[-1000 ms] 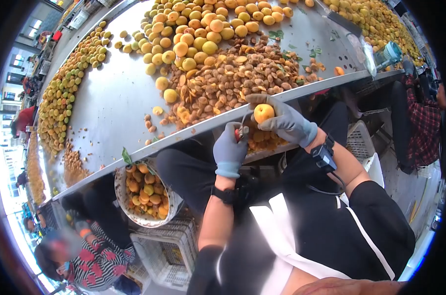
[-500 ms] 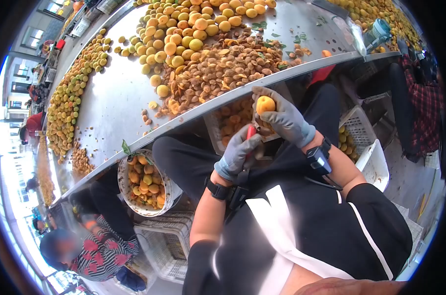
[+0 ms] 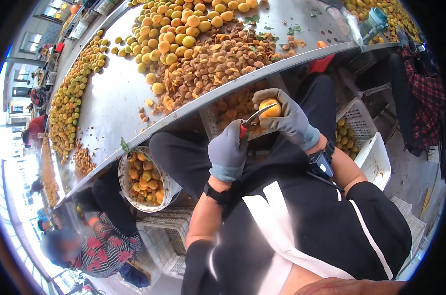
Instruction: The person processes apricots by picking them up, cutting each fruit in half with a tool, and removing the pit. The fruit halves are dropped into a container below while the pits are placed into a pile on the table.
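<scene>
My left hand (image 3: 228,152), in a grey glove, is closed around the red handle of a small curved knife (image 3: 256,114). The knife's blade points up and right, its edge lying over a yellow-orange apricot (image 3: 270,108). Gripping that apricot is my right hand (image 3: 292,120), also gloved, with fingers curled behind the fruit. Both hands are held above my lap, near the table's edge. Below and behind them sits a plastic crate (image 3: 206,119) with orange apricot pieces (image 3: 228,114) in it.
A metal table (image 3: 112,105) bears whole apricots (image 3: 171,34) and a heap of brown pits (image 3: 218,64). To my left stand a white bucket (image 3: 172,189) of apricots and a crate (image 3: 171,246). Co-workers sit at left (image 3: 105,246) and right (image 3: 424,103).
The apricot has turned in my right hand. My left hand has swung slightly left and rotated, bringing the knife's blade up against the fruit. The view has shifted a little.
</scene>
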{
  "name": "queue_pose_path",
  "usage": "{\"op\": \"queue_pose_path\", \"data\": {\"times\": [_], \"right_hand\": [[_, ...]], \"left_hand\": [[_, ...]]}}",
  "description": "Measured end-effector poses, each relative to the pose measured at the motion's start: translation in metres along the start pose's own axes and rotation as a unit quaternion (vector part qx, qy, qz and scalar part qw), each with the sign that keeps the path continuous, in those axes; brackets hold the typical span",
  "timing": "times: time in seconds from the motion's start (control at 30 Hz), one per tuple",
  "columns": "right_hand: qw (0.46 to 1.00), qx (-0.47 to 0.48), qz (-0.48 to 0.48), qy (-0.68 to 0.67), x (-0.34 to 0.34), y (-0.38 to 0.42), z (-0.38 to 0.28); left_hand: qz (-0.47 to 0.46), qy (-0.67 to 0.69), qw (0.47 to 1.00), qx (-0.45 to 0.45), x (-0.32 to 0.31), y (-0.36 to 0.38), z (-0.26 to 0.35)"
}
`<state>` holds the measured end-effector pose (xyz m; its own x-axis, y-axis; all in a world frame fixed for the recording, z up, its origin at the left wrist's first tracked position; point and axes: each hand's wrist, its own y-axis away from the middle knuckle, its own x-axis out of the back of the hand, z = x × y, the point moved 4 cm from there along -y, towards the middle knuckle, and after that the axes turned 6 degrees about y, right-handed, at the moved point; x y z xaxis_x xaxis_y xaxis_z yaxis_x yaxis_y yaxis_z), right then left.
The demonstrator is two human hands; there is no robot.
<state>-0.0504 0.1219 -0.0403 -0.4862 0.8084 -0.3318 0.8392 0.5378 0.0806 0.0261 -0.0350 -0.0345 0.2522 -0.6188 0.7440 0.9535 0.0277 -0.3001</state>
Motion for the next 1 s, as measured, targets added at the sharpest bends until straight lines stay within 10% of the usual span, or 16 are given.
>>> {"op": "queue_pose_path", "data": {"times": [0.53,1.0], "right_hand": [[0.958,0.033,0.096,-0.269,-0.013,0.002,0.019],[0.975,0.028,0.152,-0.16,-0.004,-0.01,0.028]], "left_hand": [[0.061,-0.116,0.991,-0.037,-0.022,-0.006,0.001],[-0.055,-0.05,0.994,0.082,-0.047,-0.005,-0.009]]}}
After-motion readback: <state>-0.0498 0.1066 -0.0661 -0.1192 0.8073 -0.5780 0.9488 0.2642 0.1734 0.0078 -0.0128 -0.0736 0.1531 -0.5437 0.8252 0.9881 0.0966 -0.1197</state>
